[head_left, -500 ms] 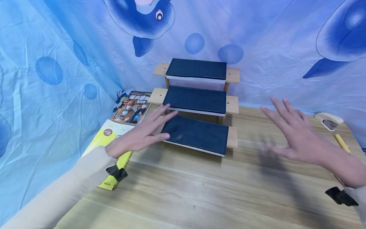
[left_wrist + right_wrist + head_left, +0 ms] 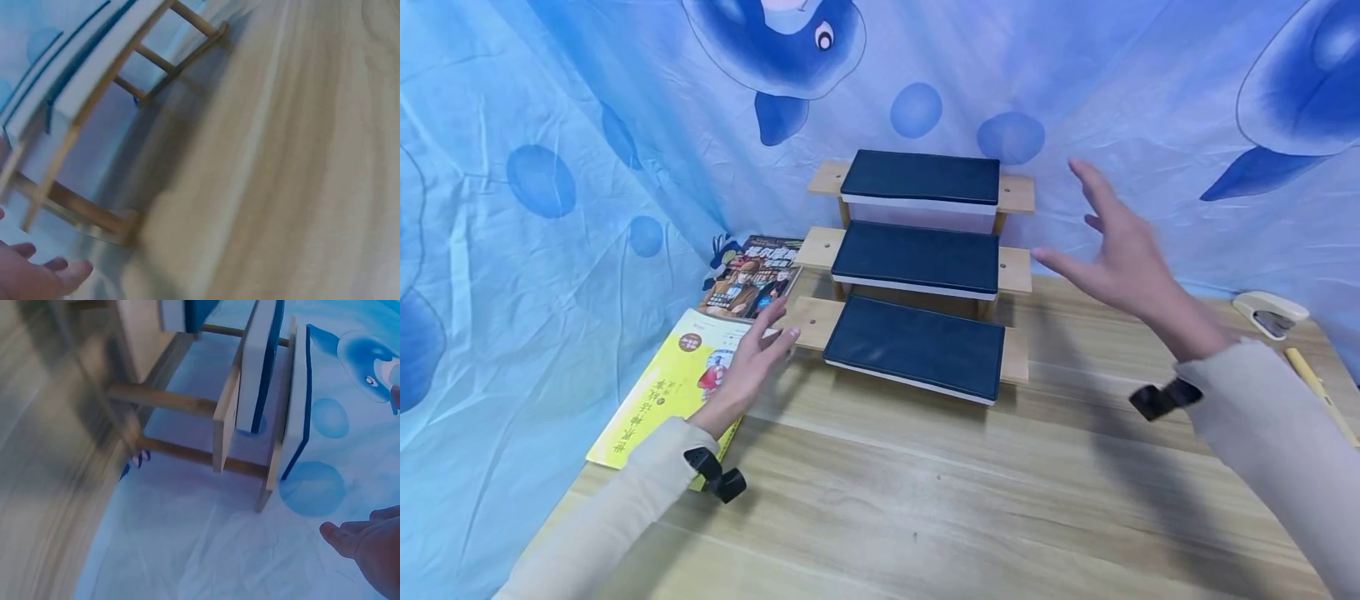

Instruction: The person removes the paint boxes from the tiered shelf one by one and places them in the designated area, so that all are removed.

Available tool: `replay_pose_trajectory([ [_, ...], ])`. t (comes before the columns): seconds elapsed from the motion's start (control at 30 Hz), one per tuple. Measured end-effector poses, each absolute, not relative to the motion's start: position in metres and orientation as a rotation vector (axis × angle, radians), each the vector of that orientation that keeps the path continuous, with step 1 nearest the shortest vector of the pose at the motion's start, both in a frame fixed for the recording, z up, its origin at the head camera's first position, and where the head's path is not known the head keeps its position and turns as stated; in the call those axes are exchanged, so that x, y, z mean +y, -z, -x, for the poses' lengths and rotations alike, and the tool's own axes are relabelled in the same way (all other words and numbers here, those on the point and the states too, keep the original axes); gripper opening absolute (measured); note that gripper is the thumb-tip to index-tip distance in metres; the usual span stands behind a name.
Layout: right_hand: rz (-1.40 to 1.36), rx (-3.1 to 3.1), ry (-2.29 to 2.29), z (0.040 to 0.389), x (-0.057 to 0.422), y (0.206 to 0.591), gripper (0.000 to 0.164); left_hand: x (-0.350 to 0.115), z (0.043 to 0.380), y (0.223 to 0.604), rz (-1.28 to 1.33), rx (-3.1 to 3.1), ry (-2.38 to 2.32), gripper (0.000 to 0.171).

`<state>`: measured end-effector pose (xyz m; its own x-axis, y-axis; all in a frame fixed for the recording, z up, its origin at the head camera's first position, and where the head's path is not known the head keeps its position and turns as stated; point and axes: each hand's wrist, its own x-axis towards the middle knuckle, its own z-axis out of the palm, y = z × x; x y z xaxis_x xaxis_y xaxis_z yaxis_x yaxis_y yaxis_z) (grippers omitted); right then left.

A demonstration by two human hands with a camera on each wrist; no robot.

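A three-tier wooden stand (image 2: 1017, 265) stands on the table, its plank ends jutting out at both sides. Each tier bears a flat dark-blue-topped slab with white sides: a top slab (image 2: 921, 177), a middle slab (image 2: 917, 257) and a bottom slab (image 2: 917, 346). My left hand (image 2: 747, 367) hovers over the yellow book, left of the lowest tier, fingers loosely extended and holding nothing. To the right of the stand, my right hand (image 2: 1123, 246) is raised with fingers spread, also holding nothing. The right wrist view shows the right hand (image 2: 375, 544) apart from the stand.
A yellow book (image 2: 647, 408) and a magazine (image 2: 748, 283) with a dark cover lie at the left. Toward the back right are a white stapler (image 2: 1270, 312) and a yellow pen-like stick (image 2: 1307, 371). A blue cloth (image 2: 1105, 92) with whale-like prints hangs behind the wooden table (image 2: 925, 500).
My left hand has drawn back left, away from the lowest tier. My right hand has moved up and left, nearer the stand's right side. The stand and slabs stay put.
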<state>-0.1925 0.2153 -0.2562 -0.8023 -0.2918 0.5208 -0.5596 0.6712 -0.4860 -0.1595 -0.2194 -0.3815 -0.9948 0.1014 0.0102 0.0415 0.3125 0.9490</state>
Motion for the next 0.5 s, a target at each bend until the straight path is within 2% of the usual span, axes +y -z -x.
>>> replay_pose_trajectory([
  [0.3,-0.612,-2.58,-1.046,0.249,0.183,0.255,0.087,-0.214,0.161,0.411,0.015,2.169,-2.109,0.064],
  [0.5,-0.56,-2.686,-1.0,0.275,0.168,0.253,0.089,-0.205,0.16,0.411,0.029,2.182,-2.127,0.066],
])
